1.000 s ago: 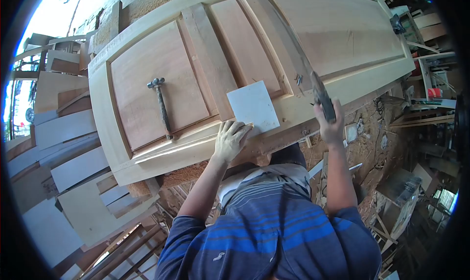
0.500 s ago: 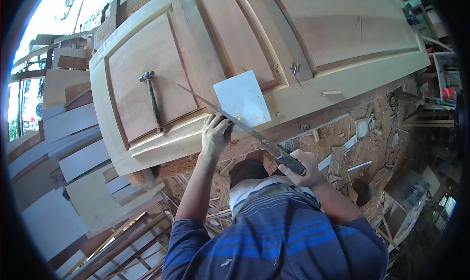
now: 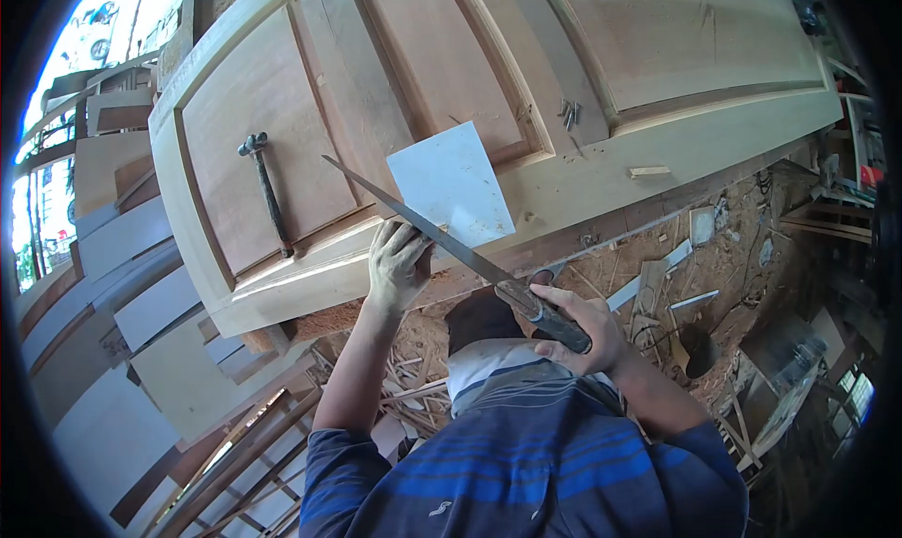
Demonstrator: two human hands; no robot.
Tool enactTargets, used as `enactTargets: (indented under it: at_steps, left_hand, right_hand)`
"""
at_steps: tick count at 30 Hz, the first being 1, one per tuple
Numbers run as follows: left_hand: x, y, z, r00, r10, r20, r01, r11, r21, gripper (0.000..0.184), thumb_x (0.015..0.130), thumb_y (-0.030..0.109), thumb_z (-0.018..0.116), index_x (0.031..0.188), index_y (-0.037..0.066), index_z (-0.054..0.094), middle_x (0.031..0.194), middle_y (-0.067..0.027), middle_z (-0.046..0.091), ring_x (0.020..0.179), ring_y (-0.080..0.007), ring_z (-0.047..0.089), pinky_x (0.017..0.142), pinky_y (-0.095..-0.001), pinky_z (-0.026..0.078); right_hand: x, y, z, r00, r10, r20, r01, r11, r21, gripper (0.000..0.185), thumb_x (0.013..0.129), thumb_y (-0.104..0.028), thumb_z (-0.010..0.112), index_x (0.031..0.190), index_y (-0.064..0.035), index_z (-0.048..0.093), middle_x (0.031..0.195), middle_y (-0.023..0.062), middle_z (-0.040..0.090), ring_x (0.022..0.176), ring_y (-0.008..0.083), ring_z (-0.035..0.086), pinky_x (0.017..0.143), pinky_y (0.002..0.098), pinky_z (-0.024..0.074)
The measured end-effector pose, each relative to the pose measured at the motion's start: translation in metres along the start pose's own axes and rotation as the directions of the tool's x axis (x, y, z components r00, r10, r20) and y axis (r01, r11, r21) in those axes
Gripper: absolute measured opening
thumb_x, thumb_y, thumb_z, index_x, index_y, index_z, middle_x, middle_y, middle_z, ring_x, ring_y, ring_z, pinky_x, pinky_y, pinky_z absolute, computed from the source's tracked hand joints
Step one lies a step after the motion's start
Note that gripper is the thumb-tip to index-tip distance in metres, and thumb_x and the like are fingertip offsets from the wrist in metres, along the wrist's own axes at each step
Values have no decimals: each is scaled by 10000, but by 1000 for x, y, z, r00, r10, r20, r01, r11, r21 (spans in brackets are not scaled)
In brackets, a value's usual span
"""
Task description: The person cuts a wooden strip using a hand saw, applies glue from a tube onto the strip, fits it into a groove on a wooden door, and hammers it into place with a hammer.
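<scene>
In my right hand (image 3: 587,331) is the handle of a handsaw (image 3: 442,239). My thumb lies along one side of the handle and a finger stretches along the other. The long, tapering blade points up and left over the door's near edge. My left hand (image 3: 399,261) is at that edge, close beside the blade, its fingers curled and pressed together; what they pinch is hidden. Just beyond the blade a white square sheet (image 3: 451,181) lies on the panelled wooden door (image 3: 554,195). A hammer (image 3: 266,192) rests on the left panel.
Several nails (image 3: 570,114) and a small wood strip (image 3: 648,172) lie on the door. Boards (image 3: 141,298) are stacked at the left. Offcuts and sawdust cover the floor (image 3: 658,275) at the right. A dark object (image 3: 810,14) sits at the door's far right corner.
The view has shifted, so the door and hammer appear farther left. My right hand's grip has loosened slightly, with a finger stretched along the saw handle. My left hand stays by the blade.
</scene>
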State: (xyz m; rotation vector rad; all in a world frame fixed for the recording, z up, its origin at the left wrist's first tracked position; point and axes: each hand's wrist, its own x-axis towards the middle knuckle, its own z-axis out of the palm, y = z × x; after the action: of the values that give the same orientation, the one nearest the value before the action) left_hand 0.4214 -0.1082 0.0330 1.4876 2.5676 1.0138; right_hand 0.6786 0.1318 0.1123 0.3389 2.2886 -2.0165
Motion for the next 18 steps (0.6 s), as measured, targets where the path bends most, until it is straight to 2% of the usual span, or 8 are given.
enactTargets:
  at_steps: [3, 6, 9, 13, 16, 18]
  left_hand:
    - [4, 1, -3, 999, -6, 33, 6, 1000, 12, 324, 720, -70, 851, 1008, 72, 812, 1079, -81, 769, 975, -323, 706, 834, -446, 584]
    - [8, 3, -3, 998, -30, 55, 29, 1000, 10, 330, 714, -64, 862, 1009, 73, 809, 1075, -82, 773, 1003, -322, 717, 856, -445, 593]
    - [8, 0, -2, 998, -32, 57, 33, 999, -6, 336, 703, -73, 856, 1004, 69, 803, 1061, -87, 773, 1021, -327, 724, 875, -442, 596]
    - [9, 1, 0, 999, -32, 43, 33, 999, -15, 365, 676, -165, 769, 965, 57, 775, 1003, -114, 743, 982, -363, 715, 858, -443, 579]
    - [13, 3, -3, 998, -21, 53, 21, 1000, 7, 360, 673, -162, 778, 962, 52, 774, 997, -111, 740, 974, -357, 714, 853, -437, 580]
    - [10, 3, -1, 997, -39, 60, 38, 999, 21, 354, 671, -135, 799, 967, 59, 780, 1028, -103, 756, 1011, -357, 719, 886, -448, 585]
  right_hand:
    - [12, -2, -6, 999, 38, 34, -37, 999, -27, 820, 908, -370, 900, 1545, 35, 580, 1088, 175, 817, 933, 258, 820, 839, 346, 612]
    - [17, -2, -9, 999, 21, 40, -22, 999, 35, 779, 923, -347, 899, 1539, 24, 599, 1132, 211, 816, 975, 304, 827, 902, 364, 625]
    - [9, 3, -18, 999, 25, 47, -28, 998, 64, 777, 920, -340, 898, 1542, 17, 599, 1106, 204, 811, 960, 302, 825, 893, 359, 623]
    - [24, 6, -15, 999, -25, 48, 23, 999, 49, 778, 908, -298, 905, 1540, 31, 595, 1050, 187, 804, 899, 286, 818, 839, 344, 620]
    - [31, 5, -10, 997, -42, 68, 38, 998, 59, 782, 896, -269, 913, 1534, 47, 590, 1016, 181, 797, 840, 277, 807, 773, 335, 620]
    - [25, 6, -14, 998, -31, 58, 27, 998, 65, 772, 901, -279, 911, 1534, 30, 595, 1042, 193, 798, 854, 285, 812, 780, 345, 625]
